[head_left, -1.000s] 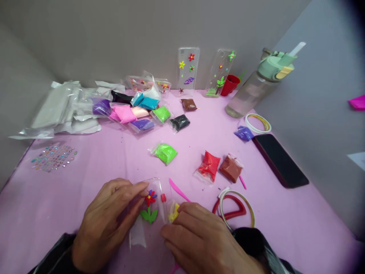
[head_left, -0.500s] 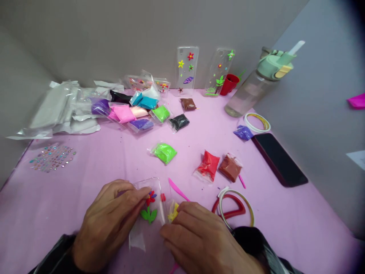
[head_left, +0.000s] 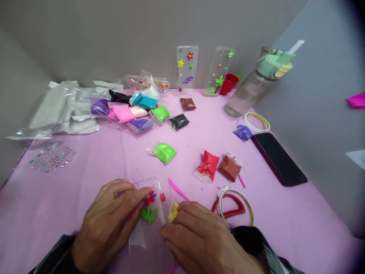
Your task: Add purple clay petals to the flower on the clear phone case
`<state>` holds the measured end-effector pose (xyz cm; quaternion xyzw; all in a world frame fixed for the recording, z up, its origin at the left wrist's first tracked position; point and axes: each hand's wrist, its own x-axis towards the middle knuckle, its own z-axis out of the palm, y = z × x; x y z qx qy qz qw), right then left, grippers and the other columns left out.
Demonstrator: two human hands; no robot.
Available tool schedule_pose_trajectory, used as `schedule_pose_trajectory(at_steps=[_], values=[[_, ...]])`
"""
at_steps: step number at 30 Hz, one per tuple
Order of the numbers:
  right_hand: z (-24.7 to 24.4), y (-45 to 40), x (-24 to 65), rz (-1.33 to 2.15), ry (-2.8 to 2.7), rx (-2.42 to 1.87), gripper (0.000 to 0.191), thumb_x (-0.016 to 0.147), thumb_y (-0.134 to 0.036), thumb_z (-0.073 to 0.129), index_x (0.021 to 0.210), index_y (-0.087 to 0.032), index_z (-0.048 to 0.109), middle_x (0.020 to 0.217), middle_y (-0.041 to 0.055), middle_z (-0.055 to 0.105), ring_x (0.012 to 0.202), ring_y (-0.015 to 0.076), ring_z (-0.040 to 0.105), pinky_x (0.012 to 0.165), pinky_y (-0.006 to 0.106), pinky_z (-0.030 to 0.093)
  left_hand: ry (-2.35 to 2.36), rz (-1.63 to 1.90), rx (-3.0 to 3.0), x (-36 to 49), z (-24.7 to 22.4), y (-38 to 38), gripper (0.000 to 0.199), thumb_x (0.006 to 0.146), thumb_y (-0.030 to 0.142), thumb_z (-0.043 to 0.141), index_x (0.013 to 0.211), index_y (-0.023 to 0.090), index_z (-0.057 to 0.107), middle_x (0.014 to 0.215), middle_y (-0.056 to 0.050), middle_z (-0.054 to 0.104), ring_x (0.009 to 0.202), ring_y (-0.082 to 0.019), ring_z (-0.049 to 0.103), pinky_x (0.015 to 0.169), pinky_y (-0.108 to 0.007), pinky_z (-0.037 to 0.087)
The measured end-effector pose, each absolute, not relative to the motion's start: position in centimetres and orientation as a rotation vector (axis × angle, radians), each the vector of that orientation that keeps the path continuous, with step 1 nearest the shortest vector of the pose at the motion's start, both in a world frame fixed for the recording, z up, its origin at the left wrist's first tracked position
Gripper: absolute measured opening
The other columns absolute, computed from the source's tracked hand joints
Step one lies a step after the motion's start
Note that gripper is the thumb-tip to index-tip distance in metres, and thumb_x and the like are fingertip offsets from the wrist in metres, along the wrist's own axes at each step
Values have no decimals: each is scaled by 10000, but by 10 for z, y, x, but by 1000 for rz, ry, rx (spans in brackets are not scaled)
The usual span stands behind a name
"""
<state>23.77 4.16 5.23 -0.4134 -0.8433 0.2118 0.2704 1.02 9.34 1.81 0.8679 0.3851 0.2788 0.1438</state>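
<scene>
Right at the front edge of the pink worktop, the left hand grips a clear plastic phone case, steadying it, while the half-closed right hand curls over yellow clay, grip unclear!

The room looks like a small, snug corner around a pink table. Behind the table stands a big, flat wall. It is a soft grey-brown colour and has no pictures on it. To the left of the table is another wall of the same soft colour. To the right of the table is a wall that looks more blue-grey. The walls meet in corners behind the table. Near the far right edge, past the table, is a bright pink paper, and below it a white paper. The light is soft and even, with no hard shadows on the walls.
</scene>
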Motion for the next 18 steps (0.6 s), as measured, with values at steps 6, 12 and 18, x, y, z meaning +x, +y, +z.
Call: schedule_pose_trajectory(at_steps=[6,12,18], values=[[54,43,238,561,-2250,-1125,234,977,-76,466,868,-155,657,707,27,621,694,164,538,663,270,456,1074,802,2531,8,18,94,390,924,115,568,1275,285,582,963,-29,719,927,-233,610,862,-405,507],[54,42,238,557,-2239,-1100,224,978,-75,468,907,-140,670,722,34,638,696,169,552,708,291,484,1065,756,2527,8,18,93,423,920,106,545,1291,306,573,952,-24,723,927,-247,624,873,-437,499],[53,42,238,569,-2246,-1109,235,989,-84,443,919,-159,654,718,32,631,707,165,559,699,284,490,1081,779,2510,9,18,94,395,910,126,554,1259,302,607,960,-29,733,916,-253,642,864,-441,515]])
